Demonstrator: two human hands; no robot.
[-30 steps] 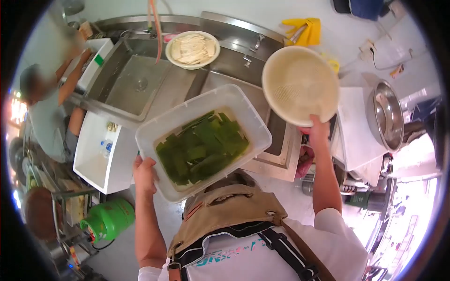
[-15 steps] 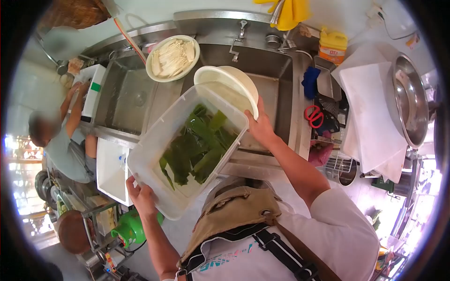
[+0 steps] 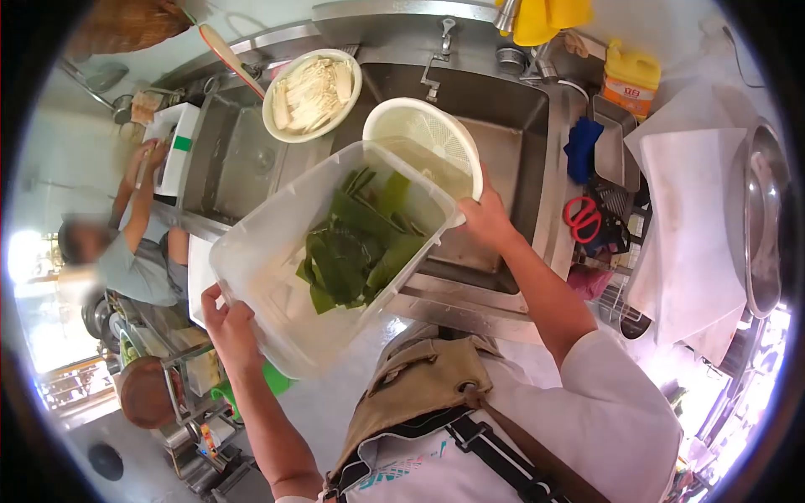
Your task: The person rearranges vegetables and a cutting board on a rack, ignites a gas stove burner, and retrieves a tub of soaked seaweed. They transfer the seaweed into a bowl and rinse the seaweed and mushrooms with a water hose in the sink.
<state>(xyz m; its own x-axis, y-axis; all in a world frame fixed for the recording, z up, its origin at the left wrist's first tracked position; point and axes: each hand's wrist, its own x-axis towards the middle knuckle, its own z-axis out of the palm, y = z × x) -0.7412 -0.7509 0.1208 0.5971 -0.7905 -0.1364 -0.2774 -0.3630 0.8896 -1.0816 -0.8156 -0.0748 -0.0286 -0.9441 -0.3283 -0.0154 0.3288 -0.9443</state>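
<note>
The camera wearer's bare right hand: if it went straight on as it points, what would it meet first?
Likely the round off-white plastic colander, whose rim the right hand grips; beyond that, depth is unclear.

Look right of the colander [image 3: 426, 121] — open room there over the sink basin [image 3: 508, 155], while the faucet [image 3: 433, 77] juts in just beyond the rim and the bowl of pale strips [image 3: 349, 107] hems the left. Your plastic tub [image 3: 272, 260] bars the straight way between left hand [image 3: 231, 327] and right hand [image 3: 488, 218]. Red-handled scissors [image 3: 582, 225] and a blue cloth [image 3: 580, 151] crowd the basin's right side.
</note>
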